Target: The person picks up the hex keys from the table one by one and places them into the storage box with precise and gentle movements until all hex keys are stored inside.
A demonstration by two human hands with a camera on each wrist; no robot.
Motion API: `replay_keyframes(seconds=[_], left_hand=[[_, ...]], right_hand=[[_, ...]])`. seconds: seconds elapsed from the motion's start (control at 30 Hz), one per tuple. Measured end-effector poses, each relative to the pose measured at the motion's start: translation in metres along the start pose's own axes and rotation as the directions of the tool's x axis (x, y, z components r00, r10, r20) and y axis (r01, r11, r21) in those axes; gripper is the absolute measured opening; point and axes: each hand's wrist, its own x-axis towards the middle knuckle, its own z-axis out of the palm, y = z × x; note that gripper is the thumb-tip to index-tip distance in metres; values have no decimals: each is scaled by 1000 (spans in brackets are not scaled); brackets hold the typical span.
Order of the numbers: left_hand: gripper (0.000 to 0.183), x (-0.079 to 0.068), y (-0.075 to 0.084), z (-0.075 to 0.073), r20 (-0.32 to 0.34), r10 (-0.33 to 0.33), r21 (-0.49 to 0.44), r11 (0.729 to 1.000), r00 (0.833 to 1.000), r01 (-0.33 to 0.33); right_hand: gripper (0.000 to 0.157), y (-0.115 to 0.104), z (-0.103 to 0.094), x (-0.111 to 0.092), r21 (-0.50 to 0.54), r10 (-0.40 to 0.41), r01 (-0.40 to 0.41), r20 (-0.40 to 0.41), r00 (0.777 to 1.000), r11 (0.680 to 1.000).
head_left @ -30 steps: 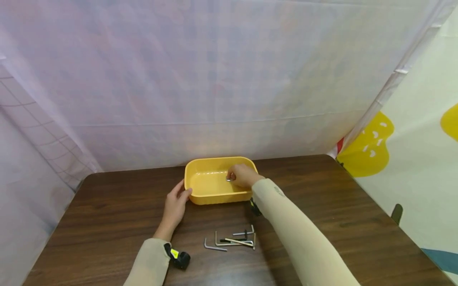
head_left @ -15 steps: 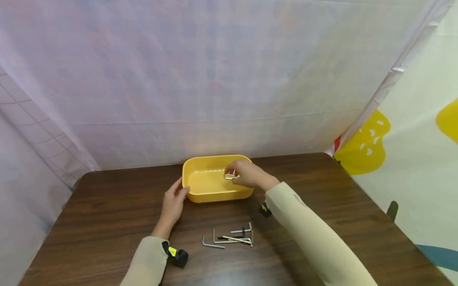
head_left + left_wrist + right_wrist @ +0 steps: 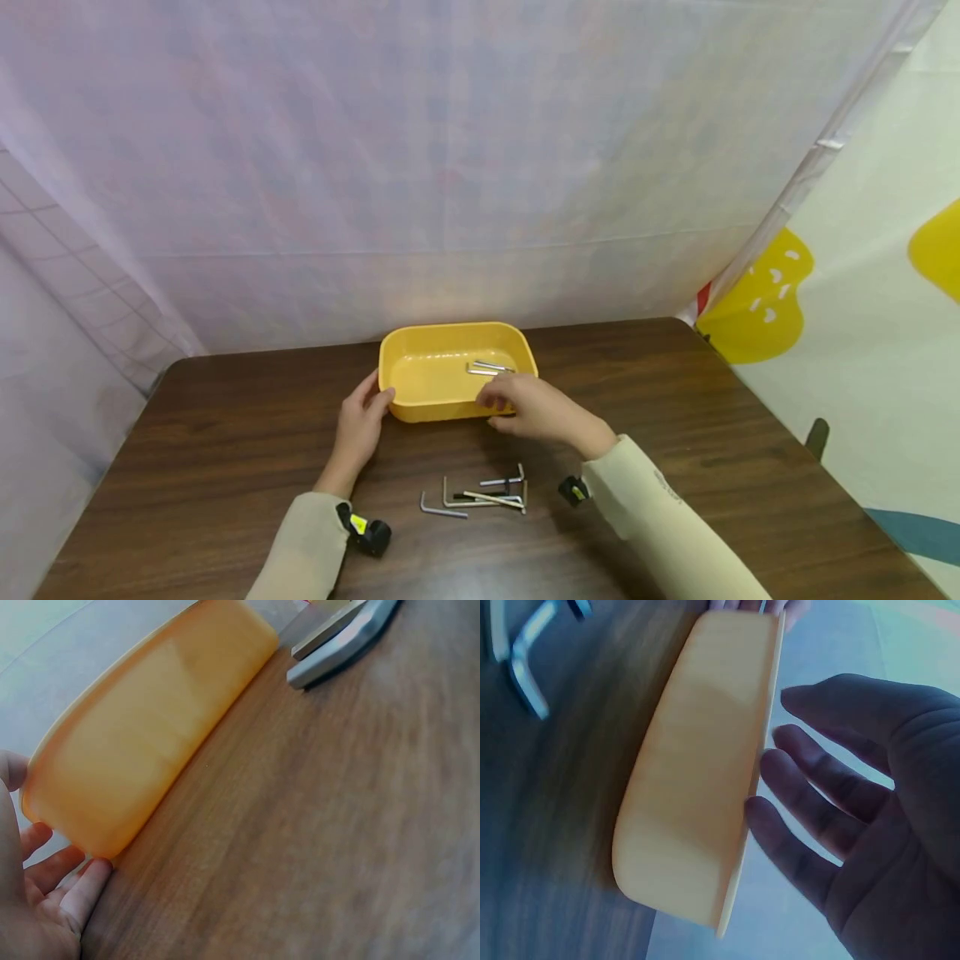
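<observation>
A yellow plastic bin (image 3: 420, 412) stands near the table's far edge. Inside it, toward the right, lie a few shiny L-shaped hex keys (image 3: 491, 367). My left hand (image 3: 360, 425) holds the bin's left end, thumb at the front corner and fingers along the side; the left wrist view shows those fingers against the yellow wall. Over the bin's front right rim is my right hand (image 3: 536, 408), fingers loosely bent, nothing between them in the right wrist view. Several more hex keys (image 3: 487, 498) lie in a loose pile on the table before the bin, with a single hex key (image 3: 444, 510) to their left.
The brown wooden table (image 3: 225, 467) extends to both sides. A pale cloth curtain (image 3: 450, 167) hangs right behind the bin. Black wrist cameras (image 3: 371, 536) sit at both sleeves.
My right hand has let go of hex keys in the bin and drawn back toward the front right, over the rim. My left hand stays at the bin's left end.
</observation>
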Motion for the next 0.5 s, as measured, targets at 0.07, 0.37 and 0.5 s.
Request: replay_keyframes(seconds=[0.07, 0.37, 0.5], left_hand=[[53, -1, 0, 0, 2, -2, -3, 1000, 1000, 2], [53, 0, -3, 1, -11, -5, 12, 1000, 1000, 5], [53, 0, -5, 1, -5, -17, 22, 1000, 1000, 17]], right_hand=[[19, -4, 3, -4, 19, 6, -7, 38, 999, 1000], [23, -7, 18, -21, 171, 2, -33, 178, 984, 985], [22, -8, 28, -26, 234, 22, -75, 220, 975, 969]])
